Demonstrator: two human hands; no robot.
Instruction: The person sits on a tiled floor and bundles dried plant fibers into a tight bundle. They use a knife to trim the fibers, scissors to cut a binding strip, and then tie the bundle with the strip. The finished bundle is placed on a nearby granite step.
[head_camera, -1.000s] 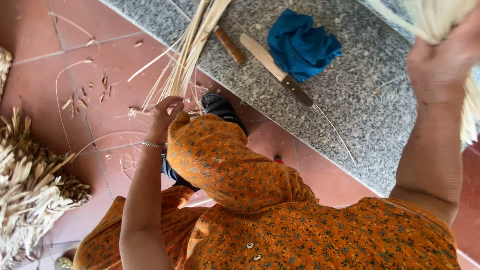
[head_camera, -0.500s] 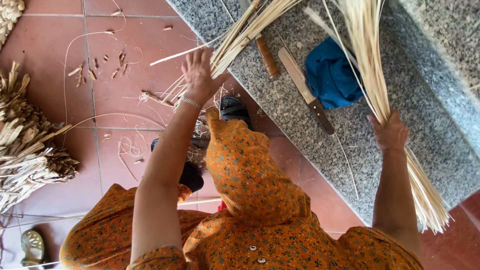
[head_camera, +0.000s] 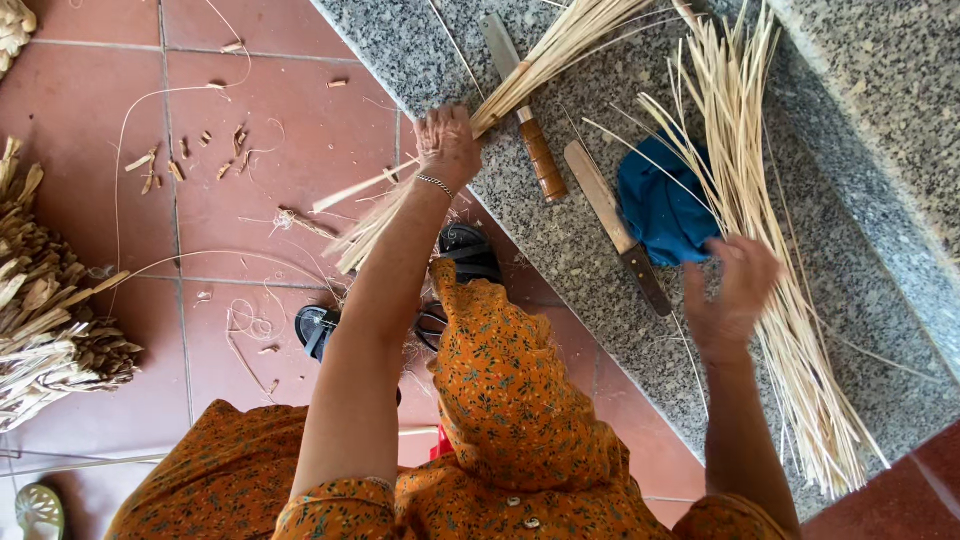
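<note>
Speckled granite ledge (head_camera: 600, 250) over red floor tiles, reeds in both hands.

Left hand (head_camera: 447, 145) clenches a reed bundle (head_camera: 540, 65) crossing the ledge's near edge; right hand (head_camera: 735, 290), fingers spread, seemingly touching not gripping, meets loose reeds (head_camera: 770, 250) running lengthwise beside two knives (head_camera: 615, 225).

Both arms reach forward — left hand (head_camera: 447, 142) closed, knuckles up — right hand (head_camera: 737, 288) loosely open

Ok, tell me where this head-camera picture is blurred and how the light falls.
Head view: the right hand is smeared by motion beside the loose straw bundle; the left hand, the two knives and the granite ledge are sharp; the light is soft and even, with no glare or hard shadows.
</note>
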